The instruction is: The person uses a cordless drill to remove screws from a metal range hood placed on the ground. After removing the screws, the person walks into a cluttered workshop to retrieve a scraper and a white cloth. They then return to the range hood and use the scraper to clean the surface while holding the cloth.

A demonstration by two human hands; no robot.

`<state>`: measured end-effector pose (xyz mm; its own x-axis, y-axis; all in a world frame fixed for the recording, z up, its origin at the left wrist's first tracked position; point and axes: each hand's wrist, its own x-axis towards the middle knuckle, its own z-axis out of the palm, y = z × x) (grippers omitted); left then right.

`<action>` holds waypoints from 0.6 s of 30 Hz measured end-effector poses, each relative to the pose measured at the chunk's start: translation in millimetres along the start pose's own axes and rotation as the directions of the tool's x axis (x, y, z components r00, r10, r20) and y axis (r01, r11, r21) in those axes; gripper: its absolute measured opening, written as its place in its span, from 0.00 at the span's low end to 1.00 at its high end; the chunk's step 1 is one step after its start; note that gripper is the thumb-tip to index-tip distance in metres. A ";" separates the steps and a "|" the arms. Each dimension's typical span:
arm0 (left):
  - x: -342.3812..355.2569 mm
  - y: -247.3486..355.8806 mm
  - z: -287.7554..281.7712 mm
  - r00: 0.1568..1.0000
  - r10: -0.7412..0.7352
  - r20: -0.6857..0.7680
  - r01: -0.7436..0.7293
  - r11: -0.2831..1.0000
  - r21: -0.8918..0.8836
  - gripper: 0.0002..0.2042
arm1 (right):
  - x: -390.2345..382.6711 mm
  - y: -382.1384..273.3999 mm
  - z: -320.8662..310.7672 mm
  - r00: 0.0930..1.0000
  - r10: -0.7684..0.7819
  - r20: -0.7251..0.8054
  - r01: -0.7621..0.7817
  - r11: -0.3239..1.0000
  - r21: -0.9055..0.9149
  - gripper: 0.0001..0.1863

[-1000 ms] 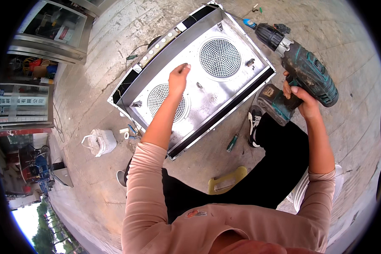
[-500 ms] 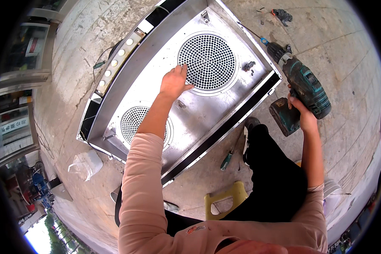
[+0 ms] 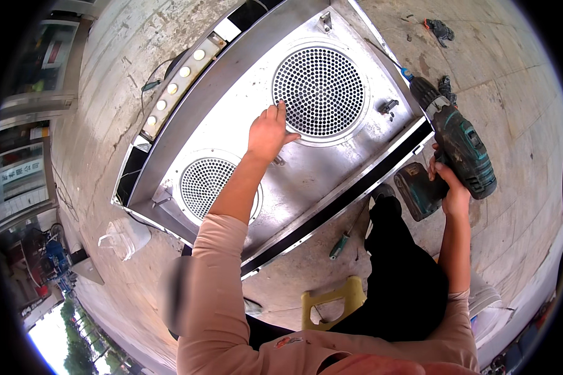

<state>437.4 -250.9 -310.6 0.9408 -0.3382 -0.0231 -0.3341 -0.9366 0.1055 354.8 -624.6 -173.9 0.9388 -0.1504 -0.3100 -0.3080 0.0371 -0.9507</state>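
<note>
A shallow stainless steel housing, like a range hood turned over (image 3: 306, 181), lies on the floor before me. Two round perforated grilles are set in its panel, a far one (image 3: 319, 92) and a near-left one (image 3: 207, 185). My left hand (image 3: 270, 132) is open, thumb apart, its fingertips at the near-left rim of the far grille. No object shows in it. My right hand (image 3: 455, 190) grips a dark, teal-trimmed cordless drill (image 3: 461, 147) beyond the housing's right edge. The drill carries a long thin bit with a blue collar (image 3: 407, 74), pointing up and left over the housing's edge.
A strip of round cream buttons (image 3: 173, 89) runs along the housing's left side. A green-handled screwdriver (image 3: 339, 246) lies near my foot. Close to me is a yellow stool (image 3: 333, 301). A translucent plastic tub (image 3: 126, 238) stands left, and a dark crumpled object (image 3: 440, 31) lies far right.
Housing and floor objects sit a little farther right in the picture. Both hands have shifted slightly right and down; the left stays at the far grille's rim, the right still holds the drill.
</note>
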 end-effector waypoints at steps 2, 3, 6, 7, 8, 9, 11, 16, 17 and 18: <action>-1.0 0.6 -2.4 1.000 0.011 -0.005 -0.011 1.000 0.005 0.44 | -1.2 -1.8 0.2 1.000 -0.001 0.004 0.001 1.000 -0.003 0.21; -2.0 -0.1 -4.5 1.000 0.008 0.000 -0.008 1.000 0.013 0.44 | -1.5 -2.2 0.5 1.000 -0.002 0.006 0.002 1.000 -0.004 0.21; -0.3 2.1 -6.1 1.000 0.007 0.002 -0.007 1.000 0.021 0.44 | -0.3 -1.4 -1.3 0.999 -0.031 0.015 0.030 0.997 0.070 0.19; -1.7 2.3 -6.1 1.000 0.002 -0.001 -0.002 1.000 0.023 0.44 | 0.0 -2.6 0.2 0.999 -0.034 0.025 0.033 0.998 0.058 0.18; -2.6 2.2 -6.1 1.000 -0.003 -0.004 0.003 1.000 0.024 0.43 | 0.0 -5.6 3.2 0.999 -0.037 0.035 0.036 0.998 0.047 0.18; -3.0 2.0 -6.1 1.000 -0.008 -0.007 0.008 1.000 0.016 0.43 | 0.2 -8.7 6.4 0.998 -0.040 0.045 0.038 0.999 0.036 0.18; -2.4 2.0 -5.6 1.000 -0.021 -0.015 0.021 1.000 -0.004 0.43 | 6.2 -13.7 13.1 0.995 -0.040 0.094 0.041 0.999 -0.003 0.17; -2.7 -0.9 -6.1 1.000 -0.011 -0.009 0.011 1.000 -0.026 0.43 | 37.0 -38.0 46.0 0.981 -0.034 0.193 0.066 0.985 -0.162 0.08; -3.1 -1.3 -6.1 1.000 -0.013 -0.007 0.012 0.999 -0.035 0.43 | 47.0 -44.3 50.5 0.976 0.008 0.219 0.047 0.969 -0.244 0.10; -3.2 -1.6 -6.1 1.000 -0.006 -0.020 0.005 0.999 -0.044 0.43 | 57.6 -50.4 55.0 0.969 0.051 0.241 0.031 0.945 -0.326 0.12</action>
<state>435.3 -247.8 -304.6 0.9438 -0.3305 -0.0041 -0.3262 -0.9334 0.1494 432.9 -580.8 -144.5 0.9315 0.0939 -0.3515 -0.3118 -0.2918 -0.9042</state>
